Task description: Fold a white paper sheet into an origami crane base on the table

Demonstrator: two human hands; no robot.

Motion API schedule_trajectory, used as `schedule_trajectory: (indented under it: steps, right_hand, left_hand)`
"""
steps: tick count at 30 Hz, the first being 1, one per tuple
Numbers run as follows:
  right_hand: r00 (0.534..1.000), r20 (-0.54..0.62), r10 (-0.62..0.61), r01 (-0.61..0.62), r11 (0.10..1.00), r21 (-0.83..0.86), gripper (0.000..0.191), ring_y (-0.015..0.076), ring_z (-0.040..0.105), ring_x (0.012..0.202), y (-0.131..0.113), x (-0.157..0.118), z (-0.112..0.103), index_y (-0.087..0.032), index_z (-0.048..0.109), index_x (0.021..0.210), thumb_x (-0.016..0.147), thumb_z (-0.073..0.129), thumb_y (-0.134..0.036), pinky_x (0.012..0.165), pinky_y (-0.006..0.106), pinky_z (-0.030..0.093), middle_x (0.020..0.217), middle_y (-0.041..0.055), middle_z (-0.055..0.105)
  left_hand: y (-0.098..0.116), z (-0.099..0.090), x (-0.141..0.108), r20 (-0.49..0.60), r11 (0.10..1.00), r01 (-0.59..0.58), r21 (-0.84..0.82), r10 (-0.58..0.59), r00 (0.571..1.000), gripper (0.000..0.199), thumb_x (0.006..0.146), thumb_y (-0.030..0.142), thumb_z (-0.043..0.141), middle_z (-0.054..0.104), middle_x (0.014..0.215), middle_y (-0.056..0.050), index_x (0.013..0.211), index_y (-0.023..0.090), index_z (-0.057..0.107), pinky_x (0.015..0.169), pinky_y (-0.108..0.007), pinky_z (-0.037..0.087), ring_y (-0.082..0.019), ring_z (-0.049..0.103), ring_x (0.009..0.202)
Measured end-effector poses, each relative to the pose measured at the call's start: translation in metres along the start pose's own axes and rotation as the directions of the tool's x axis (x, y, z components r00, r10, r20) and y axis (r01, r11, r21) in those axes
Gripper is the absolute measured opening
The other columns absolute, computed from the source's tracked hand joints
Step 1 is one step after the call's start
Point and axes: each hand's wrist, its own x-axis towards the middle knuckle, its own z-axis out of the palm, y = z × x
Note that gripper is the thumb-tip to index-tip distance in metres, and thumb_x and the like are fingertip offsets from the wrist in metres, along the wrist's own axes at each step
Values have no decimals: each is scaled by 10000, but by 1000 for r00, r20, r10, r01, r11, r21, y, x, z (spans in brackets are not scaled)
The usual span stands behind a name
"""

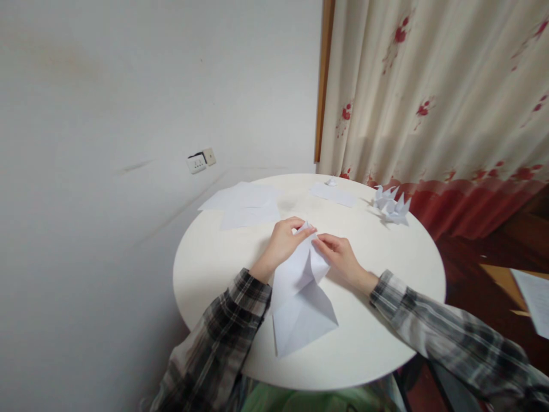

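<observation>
A creased, partly folded sheet of white paper [302, 312] lies over the middle of the table, its near part spread out and its far end raised. My left hand [288, 240] pinches the far tip of the paper between thumb and fingers. On the right edge of that same end, my right hand [337, 252] grips the paper with thumb and fingertips. Both hands are close together, and the fold between them is partly hidden by the fingers.
Loose white sheets [244, 200] lie at the table's back left. Several folded paper figures [391, 206] stand at the right edge. Another sheet [332, 194] and a small paper piece [331, 181] lie at the back. The round white table [206, 269] adjoins a wall with a socket [196, 165].
</observation>
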Motion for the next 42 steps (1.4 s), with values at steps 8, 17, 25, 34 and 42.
schedule_trajectory:
  steps: [8, 17, 25, 34, 42]
  right_hand:
    - [1000, 19, 7, -6, 1000, -12, 300, 118, 505, 623, -2, -1, -1, -147, 668, 826, 828, 508, -401, 553, 209, 378, 719, 19, 618]
    - [999, 30, 12, -12, 1000, -5, 299, 120, 524, 622, 1, -3, 0, -153, 678, 837, 826, 514, -403, 546, 212, 384, 731, 16, 641]
    - [999, -38, 5, -1, 995, 103, 272, 153, 581, 724, 2, 0, -3, -190, 684, 900, 815, 542, -405, 633, 244, 445, 843, 32, 681]
    - [1000, 0, 27, -27, 996, 86, 284, 173, 594, 718, -3, 1, -4, -151, 681, 832, 745, 616, -413, 668, 280, 460, 813, 46, 685]
    - [994, 25, 106, -108, 985, 135, 276, 155, 562, 646, 2, 2, -3, -146, 675, 754, 703, 648, -416, 602, 259, 433, 709, 13, 649]
  left_hand:
    - [-1, 2, 0, -93, 999, -24, -35, 21, 995, 164, 788, 286, 582, 677, 808, -35, 750, 161, 682, 667, -244, 414, -154, 595, 771]
    - [1, -7, 3, -220, 990, 2, -138, -33, 975, 198, 764, 322, 590, 676, 850, -54, 819, 149, 670, 682, -249, 429, -164, 595, 795]
    - [9, -2, -2, 45, 991, 48, -122, -43, 998, 252, 736, 341, 610, 550, 577, 25, 584, 139, 599, 517, -209, 335, -93, 458, 544]
    - [12, -4, -3, -66, 999, -29, -23, 28, 997, 207, 734, 348, 626, 628, 656, 4, 672, 153, 661, 568, -228, 345, -116, 501, 613]
    - [11, -4, -3, -89, 1000, -20, -9, 19, 996, 201, 729, 355, 638, 648, 673, 1, 680, 163, 676, 566, -228, 362, -120, 517, 610]
